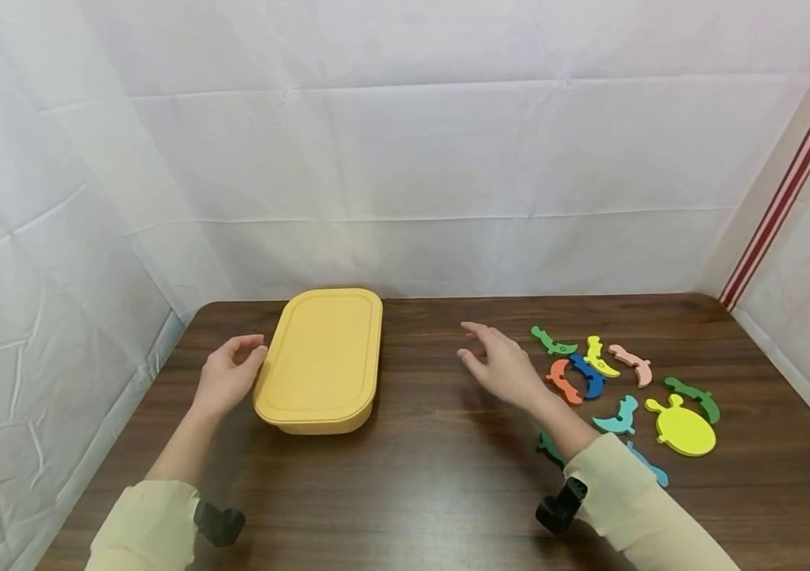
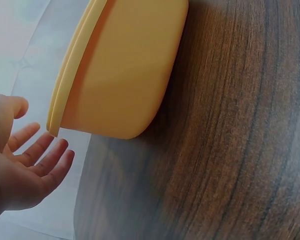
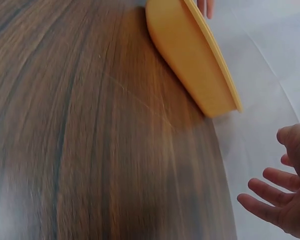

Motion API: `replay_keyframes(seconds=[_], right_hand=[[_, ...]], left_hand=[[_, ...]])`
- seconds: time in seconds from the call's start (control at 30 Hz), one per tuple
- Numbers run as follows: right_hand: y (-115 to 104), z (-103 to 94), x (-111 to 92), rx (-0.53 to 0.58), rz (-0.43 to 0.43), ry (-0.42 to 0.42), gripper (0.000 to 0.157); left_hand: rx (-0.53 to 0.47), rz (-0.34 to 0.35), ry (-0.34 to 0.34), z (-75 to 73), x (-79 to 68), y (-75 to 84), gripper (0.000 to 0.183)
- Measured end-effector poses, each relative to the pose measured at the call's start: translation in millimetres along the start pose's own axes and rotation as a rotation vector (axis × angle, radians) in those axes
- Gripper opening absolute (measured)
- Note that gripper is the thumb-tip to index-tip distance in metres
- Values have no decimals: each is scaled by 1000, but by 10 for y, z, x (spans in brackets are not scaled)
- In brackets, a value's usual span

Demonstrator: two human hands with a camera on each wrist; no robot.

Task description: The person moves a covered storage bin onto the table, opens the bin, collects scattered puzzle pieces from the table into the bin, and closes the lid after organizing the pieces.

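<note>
A yellow lidded box stands on the left part of the table, its lid on. Just off its left edge is my left hand, fingers relaxed and holding nothing; in the left wrist view the fingertips are near the lid's rim, and contact is hard to tell. My right hand hovers over the table between the box and several colourful flat animal-shaped pieces, its fingers spread and holding nothing. Among those pieces are an orange one, a blue one and a lime-yellow round-bodied one.
Under everything is a dark wood-grain table. White sheeting hangs behind and at both sides. My right forearm passes over part of the scattered pieces, partly covering a dark green one and a light blue one.
</note>
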State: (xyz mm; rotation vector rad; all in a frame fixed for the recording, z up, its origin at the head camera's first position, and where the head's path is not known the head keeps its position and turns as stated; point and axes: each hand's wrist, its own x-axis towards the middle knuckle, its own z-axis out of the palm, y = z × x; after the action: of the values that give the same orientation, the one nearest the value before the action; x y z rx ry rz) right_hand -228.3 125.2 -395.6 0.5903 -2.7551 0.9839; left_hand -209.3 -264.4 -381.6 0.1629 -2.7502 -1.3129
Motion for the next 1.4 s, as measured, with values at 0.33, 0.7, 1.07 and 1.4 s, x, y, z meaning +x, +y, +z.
replay_keyframes(seconds=[0.33, 0.7, 1.07, 1.4], right_hand=[[-159, 208, 54, 84, 39, 6, 47], [-331, 449, 92, 174, 95, -2, 47], [-383, 620, 155, 268, 117, -18, 49], [-529, 736, 139, 348, 170, -119, 55]], left_hand=[[-84, -49, -54, 18, -7, -61, 48], [-86, -90, -82, 54, -4, -120, 49], [-63, -121, -115, 78, 4, -122, 53], [-64, -130, -140, 106, 20, -156, 54]])
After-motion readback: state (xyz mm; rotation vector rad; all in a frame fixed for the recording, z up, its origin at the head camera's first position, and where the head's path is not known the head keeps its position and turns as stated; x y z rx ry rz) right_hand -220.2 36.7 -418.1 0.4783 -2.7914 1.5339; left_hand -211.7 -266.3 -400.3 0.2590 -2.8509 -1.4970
